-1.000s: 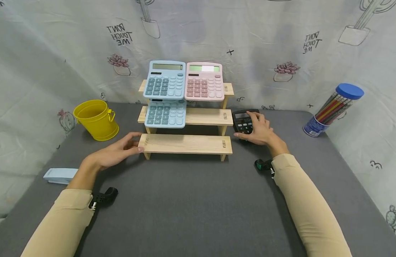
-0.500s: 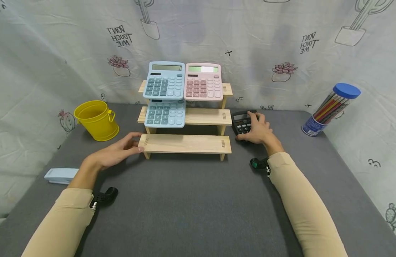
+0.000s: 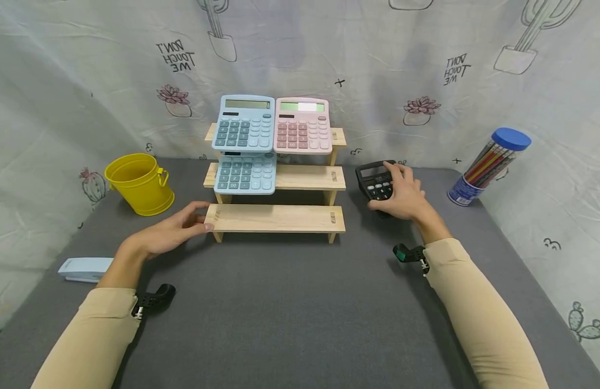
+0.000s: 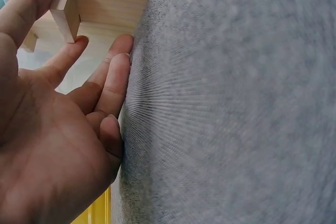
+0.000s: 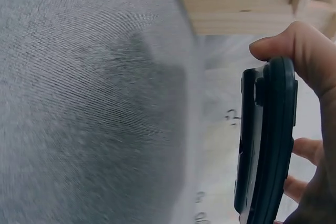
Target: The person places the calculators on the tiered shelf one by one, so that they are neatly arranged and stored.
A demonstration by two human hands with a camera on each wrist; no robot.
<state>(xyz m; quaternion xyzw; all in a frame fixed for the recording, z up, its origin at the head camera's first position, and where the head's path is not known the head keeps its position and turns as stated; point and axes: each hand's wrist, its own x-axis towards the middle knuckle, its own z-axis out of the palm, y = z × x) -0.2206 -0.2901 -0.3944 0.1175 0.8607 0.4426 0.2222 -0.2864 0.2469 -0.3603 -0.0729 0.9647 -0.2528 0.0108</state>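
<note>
A tiered wooden display stand [image 3: 275,218] stands on the grey table. My left hand [image 3: 166,233] holds the left end of its lowest shelf, thumb at the front corner and index finger behind. In the left wrist view, the other fingers [image 4: 115,82] lie along the cloth. My right hand [image 3: 402,194] grips a black calculator [image 3: 376,181] by its edges, to the right of the stand. The right wrist view shows that calculator [image 5: 265,140] edge-on, raised off the cloth. On the stand sit a blue calculator [image 3: 244,123], a pink calculator [image 3: 302,125] and another blue calculator [image 3: 246,174], partly hidden.
A yellow bucket [image 3: 141,186] stands to the left of the stand. Nearer me lies a light blue stapler-like object [image 3: 86,269], partly behind the left forearm. A blue-lidded tube of pencils [image 3: 490,165] stands at the far right. Printed cloth [image 3: 378,65] hangs behind.
My right hand has taken hold of the black calculator and raised it from the table. The left hand stays at the shelf's end. The head view has shifted slightly.
</note>
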